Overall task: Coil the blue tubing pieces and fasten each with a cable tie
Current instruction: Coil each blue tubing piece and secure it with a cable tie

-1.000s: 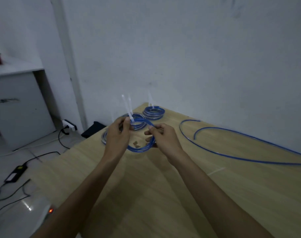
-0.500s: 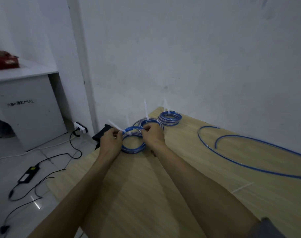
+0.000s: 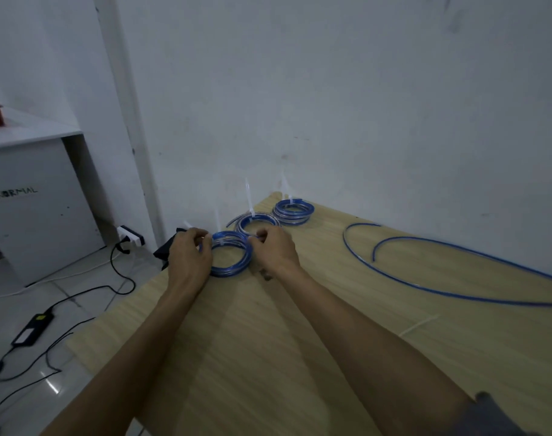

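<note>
**Operator:** Two coils [image 3: 293,211] look finished to me from the head view: they lie on the far corner of the tabletop [image 3: 268,357] near the wall, each with a white cable tie [image 3: 248,196] standing up from it. A third coil [image 3: 230,256] sits just in front of them, between the hands, flat on the wood.

**Partner:** Is that third one fastened?

**Operator:** I judge it is being fastened now. A pale band crosses its far side, and a white tail pokes out beyond the left hand [image 3: 190,256], so the tie seems to be on but not yet cinched; too blurred to be sure.

**Partner:** What is left?

**Operator:** One long loose tubing piece [image 3: 425,286] sprawls uncoiled on the right of the tabletop, well apart from the coils. A spare tie [image 3: 419,324] lies near it. So I'd say roughly one piece to go after this.

**Partner:** And the hands?

**Operator:** Both arms reach forward, backs of the hands up. The left grip is curled around the coil's left edge, fingers pinching at the tie. The right hand [image 3: 276,250] has its fingers curled on the coil's far right rim, pinching there.
</note>
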Demonstrator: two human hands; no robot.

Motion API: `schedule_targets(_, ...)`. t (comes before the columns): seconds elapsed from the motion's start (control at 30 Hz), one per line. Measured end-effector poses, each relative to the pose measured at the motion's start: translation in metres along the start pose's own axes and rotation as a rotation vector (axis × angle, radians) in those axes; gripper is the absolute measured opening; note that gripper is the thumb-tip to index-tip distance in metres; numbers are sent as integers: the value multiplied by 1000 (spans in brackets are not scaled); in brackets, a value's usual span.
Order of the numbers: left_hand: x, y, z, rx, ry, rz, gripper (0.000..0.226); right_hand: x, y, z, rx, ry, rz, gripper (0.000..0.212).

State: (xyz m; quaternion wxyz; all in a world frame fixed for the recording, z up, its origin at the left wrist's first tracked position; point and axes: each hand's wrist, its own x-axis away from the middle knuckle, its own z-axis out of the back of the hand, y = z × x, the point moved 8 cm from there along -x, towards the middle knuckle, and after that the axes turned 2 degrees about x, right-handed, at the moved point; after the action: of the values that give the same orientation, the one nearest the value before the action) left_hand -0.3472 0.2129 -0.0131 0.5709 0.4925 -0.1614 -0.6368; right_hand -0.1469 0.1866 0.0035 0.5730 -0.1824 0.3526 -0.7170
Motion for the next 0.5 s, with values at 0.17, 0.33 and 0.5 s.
schedule_targets(0.17, 15, 54, -14, -27, -73, -129, 16, 12, 18, 36, -4, 29, -2, 18)
schedule_targets(0.33, 39, 117, -57, 28, -250, -286, 13, 40, 52, 96, -2, 72, 39, 18)
schedule_targets(0.5, 81, 180, -118, 71, -428, -407, 15, 87, 114, 166, -70, 84, 53, 14)
